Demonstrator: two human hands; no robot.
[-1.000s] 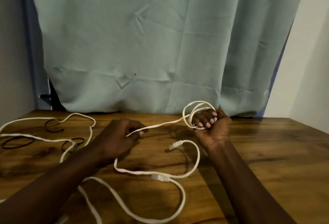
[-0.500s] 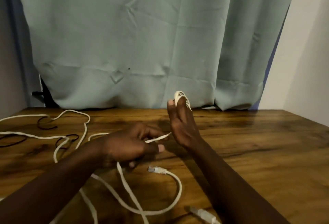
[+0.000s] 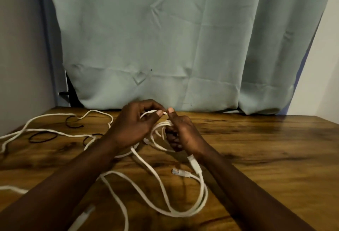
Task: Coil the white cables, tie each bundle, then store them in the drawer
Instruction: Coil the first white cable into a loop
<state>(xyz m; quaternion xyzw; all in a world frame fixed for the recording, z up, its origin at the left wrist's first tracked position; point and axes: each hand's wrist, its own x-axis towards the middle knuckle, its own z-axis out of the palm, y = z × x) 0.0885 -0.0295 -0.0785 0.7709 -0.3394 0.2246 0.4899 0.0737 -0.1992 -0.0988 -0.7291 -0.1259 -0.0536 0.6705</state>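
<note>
My right hand grips a small coil of white cable above the wooden table. My left hand pinches a strand of the same cable just left of the coil, thumb tip near my right thumb. The loose rest of the cable loops over the table in front of me, with a plug lying by my right wrist. A second white cable sprawls at the left. No drawer is in view.
Black elastic ties lie on the table at the left among the cable, another farther back. A pale green curtain hangs behind the table. A white wall stands at the right.
My left hand has risen and moved right to meet my right hand at the coil. My right hand has turned and come down. The view has shifted.
</note>
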